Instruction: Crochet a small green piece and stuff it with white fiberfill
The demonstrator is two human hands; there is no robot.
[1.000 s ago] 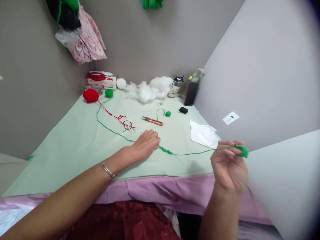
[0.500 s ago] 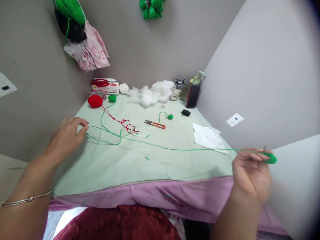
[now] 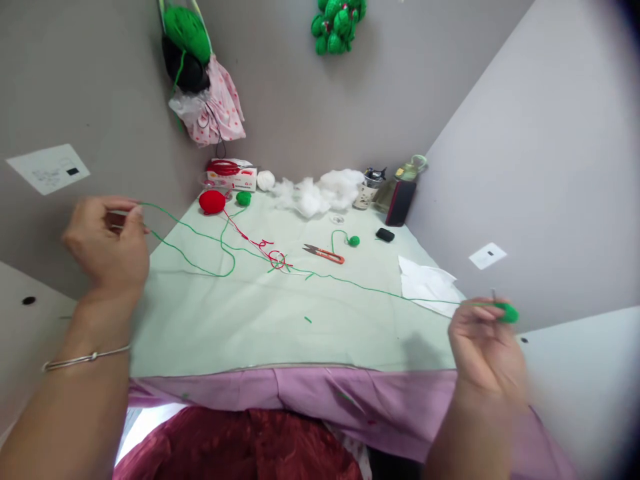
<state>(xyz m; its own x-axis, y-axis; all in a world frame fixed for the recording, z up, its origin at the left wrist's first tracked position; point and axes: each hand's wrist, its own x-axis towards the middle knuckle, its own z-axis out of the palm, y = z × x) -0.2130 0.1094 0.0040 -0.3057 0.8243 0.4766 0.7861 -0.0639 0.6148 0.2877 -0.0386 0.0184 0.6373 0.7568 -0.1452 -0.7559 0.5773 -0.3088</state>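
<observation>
At the left, my left hand [image 3: 107, 247] is raised above the table edge, its fingers pinched on green yarn [image 3: 193, 229]. The yarn drops from it in a loop onto the pale green tablecloth [image 3: 240, 327]. One strand crosses the table to my right hand [image 3: 487, 350], which is closed on a small green crocheted piece [image 3: 509, 313]. A thin metal shaft [image 3: 494, 295], perhaps a crochet hook, sticks up beside that piece. Between the hands lie orange-handled thread snips [image 3: 325, 254] and a tangle of red yarn [image 3: 277, 260].
Along the back are a red yarn ball [image 3: 213, 202], a green ball [image 3: 243, 199], white stuffing [image 3: 313, 197], a cup of pens [image 3: 367, 192] and a dark phone-like slab [image 3: 401, 203]. White paper [image 3: 427, 285] lies at the right. Bags [image 3: 217, 110] hang on the wall.
My left hand has moved up and outward to the left, lifting the green yarn loop off the cloth. My right hand still holds the crocheted piece. The camera view has turned slightly left.
</observation>
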